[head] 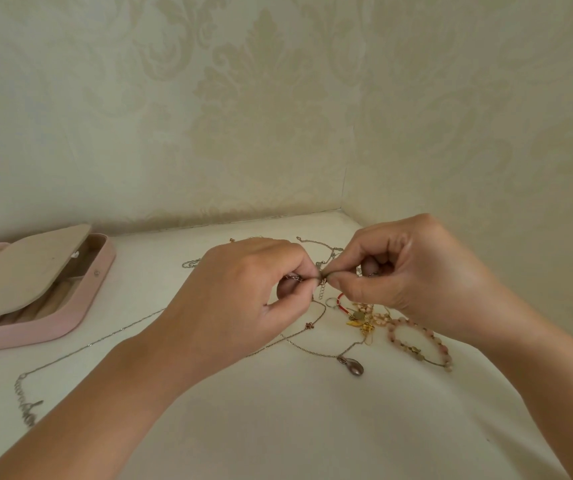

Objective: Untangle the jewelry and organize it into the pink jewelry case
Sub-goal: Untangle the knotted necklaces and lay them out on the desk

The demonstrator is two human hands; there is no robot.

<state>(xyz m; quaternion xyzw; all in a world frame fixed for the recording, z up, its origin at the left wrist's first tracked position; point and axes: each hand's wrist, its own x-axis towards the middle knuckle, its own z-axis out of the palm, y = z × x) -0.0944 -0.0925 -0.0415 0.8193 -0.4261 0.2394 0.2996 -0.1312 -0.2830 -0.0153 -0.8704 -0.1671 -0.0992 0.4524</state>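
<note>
Right of the pink case (70,317), a pendant necklace (350,364) and bead bracelet (416,341) lay tangled on the tabletop (278,427). Farther back, the left hand (243,289) and right hand (416,278) pinched a thin chain (321,291) between their fingers. It looked light, limp and snag-prone, best held beside the knot.

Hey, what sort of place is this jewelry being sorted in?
Most likely a home, perhaps a bedroom corner: cream damask wallpaper on two meeting walls, and a white tabletop bearing an open pink jewelry case, a pendant necklace and a bead bracelet.
</note>
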